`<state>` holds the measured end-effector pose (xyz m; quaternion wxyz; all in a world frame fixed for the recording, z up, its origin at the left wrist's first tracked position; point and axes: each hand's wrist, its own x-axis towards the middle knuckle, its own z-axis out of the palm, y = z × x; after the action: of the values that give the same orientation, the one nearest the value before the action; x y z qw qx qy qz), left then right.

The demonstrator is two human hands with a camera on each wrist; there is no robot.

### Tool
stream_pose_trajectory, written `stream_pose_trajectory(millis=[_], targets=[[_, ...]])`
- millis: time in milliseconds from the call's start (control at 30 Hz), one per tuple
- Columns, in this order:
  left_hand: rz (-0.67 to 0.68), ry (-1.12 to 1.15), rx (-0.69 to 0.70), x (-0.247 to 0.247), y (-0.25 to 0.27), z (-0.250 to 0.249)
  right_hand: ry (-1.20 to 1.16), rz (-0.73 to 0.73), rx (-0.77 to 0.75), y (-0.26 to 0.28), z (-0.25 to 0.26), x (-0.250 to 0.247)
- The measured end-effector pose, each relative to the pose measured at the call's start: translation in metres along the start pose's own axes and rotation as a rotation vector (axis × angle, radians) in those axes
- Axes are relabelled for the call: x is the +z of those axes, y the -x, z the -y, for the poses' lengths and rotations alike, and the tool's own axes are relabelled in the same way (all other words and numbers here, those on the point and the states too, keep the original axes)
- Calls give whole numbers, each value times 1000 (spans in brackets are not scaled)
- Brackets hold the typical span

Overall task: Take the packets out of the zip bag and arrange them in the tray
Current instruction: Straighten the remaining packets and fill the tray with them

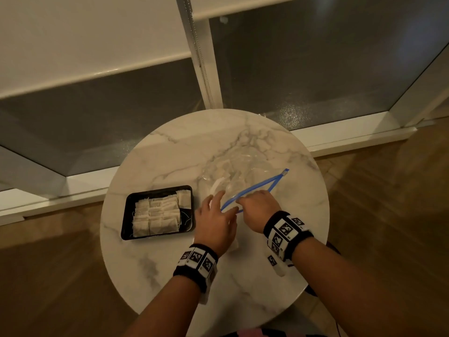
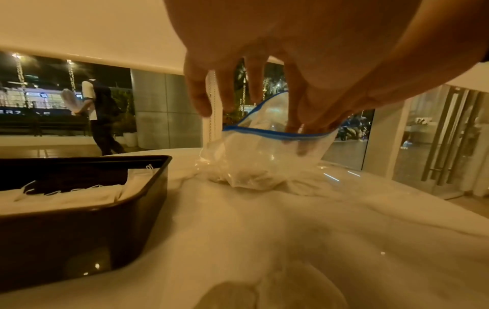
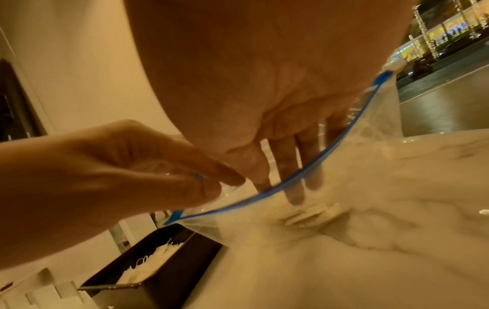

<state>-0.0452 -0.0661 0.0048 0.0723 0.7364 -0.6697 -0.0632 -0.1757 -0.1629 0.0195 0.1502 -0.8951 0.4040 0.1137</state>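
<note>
A clear zip bag (image 1: pixel 243 166) with a blue zip rim (image 1: pixel 257 187) lies open on the round marble table. My left hand (image 1: pixel 216 220) pinches the near rim of the zip bag (image 3: pixel 381 117) between thumb and fingers. Straight fingers of my right hand (image 1: pixel 257 205) reach through the mouth into the zip bag (image 2: pixel 264 158) and grip nothing. A few white packets (image 3: pixel 312 215) lie inside just past those fingertips. Left of the hands stands the black tray (image 1: pixel 124 220), with several white packets (image 1: pixel 155 215) in rows.
The marble table (image 1: pixel 170 276) is small, and its edge curves close around the tray (image 2: pixel 79 230) and the bag. Behind it are a low white sill and a dark window (image 1: pixel 315 81). Wooden floor (image 1: pixel 48 276) surrounds the table.
</note>
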Motion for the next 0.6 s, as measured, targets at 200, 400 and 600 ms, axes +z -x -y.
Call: stream_pose_trajectory(millis=[200, 400, 600], targets=[[182, -39, -129, -10, -28, 8, -73, 248, 128, -11, -3, 7], [156, 68, -58, -11, -26, 5, -493, 234, 378, -40, -7, 4], [92, 151, -18, -7, -18, -1, -499, 155, 493, -76, -15, -14]])
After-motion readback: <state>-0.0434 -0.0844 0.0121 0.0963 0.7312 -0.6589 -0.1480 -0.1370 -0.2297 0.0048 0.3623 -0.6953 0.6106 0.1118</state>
